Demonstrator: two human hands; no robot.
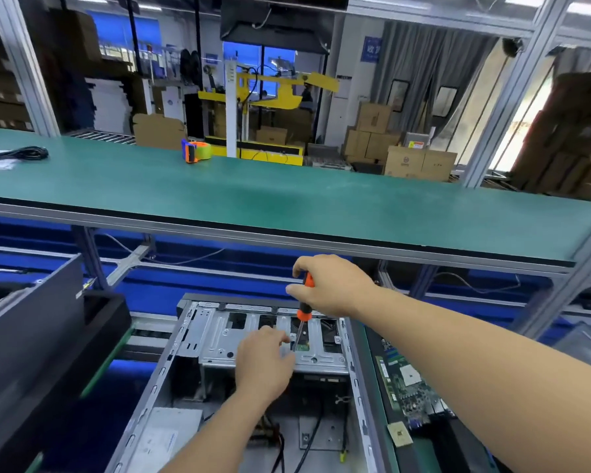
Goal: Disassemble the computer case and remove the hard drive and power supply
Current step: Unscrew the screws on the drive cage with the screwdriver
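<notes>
Open computer case [253, 387] lies at bench near edge. Right hand [331, 285], grip closed round screwdriver [303, 312], tip on metal drive cage [273, 336]. Left hand [263, 360] rests on cage, fingers relaxed. Circuit board [406, 380] just right of case.

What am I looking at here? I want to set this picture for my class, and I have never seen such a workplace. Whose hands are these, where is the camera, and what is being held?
The single picture comes from a camera worn on a person's head, looking forward and down, so the hands are the wearer's own. No robot is present. An open computer case lies below a green shelf. The right hand grips an orange and black screwdriver, its tip down on the metal drive cage. The left hand rests on that cage beside the tip. A circuit board lies to the right. On the shelf sit a tape dispenser and a black cable.
</notes>
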